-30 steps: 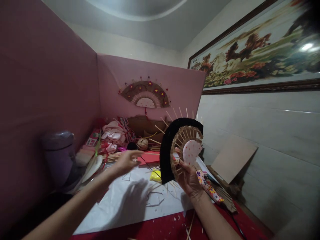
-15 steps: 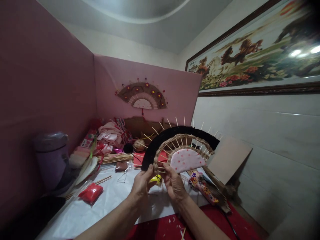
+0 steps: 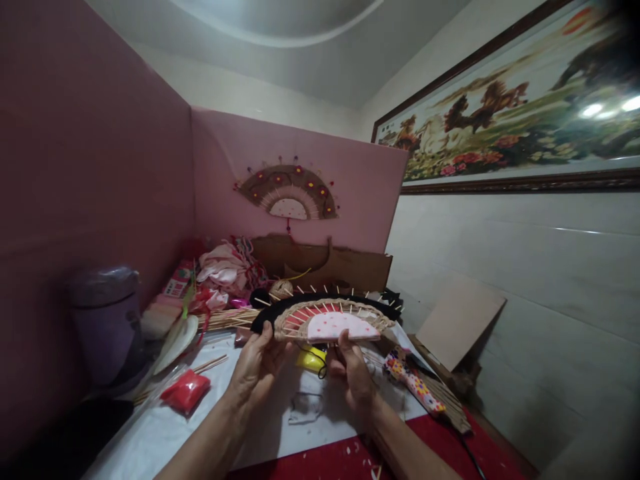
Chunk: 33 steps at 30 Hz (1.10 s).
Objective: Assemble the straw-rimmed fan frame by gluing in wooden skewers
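Red packet [image 3: 186, 392] lay at eight o'clock from woven fan [image 3: 325, 325]. Left hand [image 3: 257, 367], at fan's seven o'clock, pinched its left end, fingertips partly hidden behind. Fan was held above white sheet [image 3: 280, 437], black band foreshortened. Yellow packet [image 3: 311, 359] showed at six o'clock, just under fan's edge. Right hand [image 3: 353, 373], near five o'clock, pressed thumb to lower edge; other fingers curled, tips unclear. Half-second earlier, fan faced camera more fully.
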Tool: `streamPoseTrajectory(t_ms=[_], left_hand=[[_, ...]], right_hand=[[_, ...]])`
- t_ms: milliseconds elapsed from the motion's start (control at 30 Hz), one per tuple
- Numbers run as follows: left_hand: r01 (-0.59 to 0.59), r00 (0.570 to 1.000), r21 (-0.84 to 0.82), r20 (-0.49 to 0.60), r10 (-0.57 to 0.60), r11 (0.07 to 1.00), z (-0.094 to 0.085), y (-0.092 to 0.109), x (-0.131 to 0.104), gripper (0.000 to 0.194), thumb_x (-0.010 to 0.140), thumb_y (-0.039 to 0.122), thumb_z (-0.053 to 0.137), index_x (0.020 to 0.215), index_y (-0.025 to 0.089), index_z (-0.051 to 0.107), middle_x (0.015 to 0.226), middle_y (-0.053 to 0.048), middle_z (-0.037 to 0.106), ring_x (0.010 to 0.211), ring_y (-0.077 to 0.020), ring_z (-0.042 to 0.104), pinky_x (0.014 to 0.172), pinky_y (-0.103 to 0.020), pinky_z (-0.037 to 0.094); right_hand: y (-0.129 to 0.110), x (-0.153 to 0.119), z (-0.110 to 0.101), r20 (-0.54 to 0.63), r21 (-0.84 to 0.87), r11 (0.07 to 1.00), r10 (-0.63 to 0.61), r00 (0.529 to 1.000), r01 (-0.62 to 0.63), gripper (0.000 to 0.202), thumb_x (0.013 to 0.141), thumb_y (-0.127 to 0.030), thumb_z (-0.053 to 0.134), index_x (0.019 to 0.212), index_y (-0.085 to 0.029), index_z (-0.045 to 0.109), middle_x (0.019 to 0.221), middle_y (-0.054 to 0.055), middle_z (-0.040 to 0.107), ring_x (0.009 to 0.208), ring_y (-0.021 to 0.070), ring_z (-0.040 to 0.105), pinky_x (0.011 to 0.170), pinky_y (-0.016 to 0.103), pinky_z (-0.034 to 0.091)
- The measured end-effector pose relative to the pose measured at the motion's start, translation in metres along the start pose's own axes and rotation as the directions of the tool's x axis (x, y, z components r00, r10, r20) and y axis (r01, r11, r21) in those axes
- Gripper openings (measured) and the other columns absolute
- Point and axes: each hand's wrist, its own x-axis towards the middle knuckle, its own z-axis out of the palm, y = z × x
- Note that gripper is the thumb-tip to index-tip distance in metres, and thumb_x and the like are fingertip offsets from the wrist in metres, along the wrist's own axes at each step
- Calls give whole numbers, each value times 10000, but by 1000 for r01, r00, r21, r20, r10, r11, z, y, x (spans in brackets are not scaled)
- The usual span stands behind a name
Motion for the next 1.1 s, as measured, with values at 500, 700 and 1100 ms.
streamPoseTrajectory(t_ms=[500, 700, 1100], left_hand=[[-125, 985, 147, 140, 105, 981, -1, -11, -3, 261, 613, 190, 767, 828, 144, 626, 773, -59, 713, 727, -186, 686, 552, -221, 523], [-131, 990, 148, 76, 121, 980, -1, -7, -3, 140, 747, 208, 650, 868, 148, 611, 756, -62, 716, 691, -166, 686, 551, -220, 518], [-181, 981, 184, 101, 165, 966, -8, -2, 6, 250, 591, 267, 787, 747, 121, 656, 690, -48, 709, 619, -143, 661, 503, -205, 491]], right_hand=[[10, -1, 4, -36, 42, 999, -2, 999, 3, 574, 681, -521, 691, 477, -210, 255, 388, -120, 212, 401, 38, 130, 401, 210, 134], [14, -1, 4, -35, -5, 999, -35, 999, 35, 563, 654, -543, 704, 490, -213, 278, 389, -123, 231, 399, 37, 129, 398, 211, 126], [11, -4, 5, 19, 25, 999, -32, 999, 31, 554, 670, -503, 702, 484, -221, 262, 373, -122, 225, 384, 40, 138, 410, 232, 136]])
